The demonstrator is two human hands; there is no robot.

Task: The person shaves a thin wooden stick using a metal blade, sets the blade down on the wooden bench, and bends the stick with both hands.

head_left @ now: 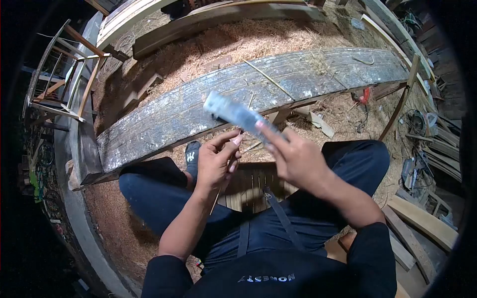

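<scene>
My left hand point(217, 158) is closed in a pinch around a thin wooden stick point(215, 202). The stick slants down from the fingers toward my lap, and a short length shows above them. My right hand point(303, 158) grips a broad-bladed knife point(231, 112), smeared by motion, so its edge cannot be made out. Its blade points up and left, just above my left hand, over the near edge of a worn plank point(169, 116). On that plank lies another thin stick point(268, 80), apart from both hands.
Wood shavings point(258, 36) cover the ground. A wooden chair frame point(69, 74) stands at the left, and a long board point(213, 27) lies beyond the plank. A red-handled tool point(365, 95) rests at the right. Cut timber point(422, 221) is piled at the lower right.
</scene>
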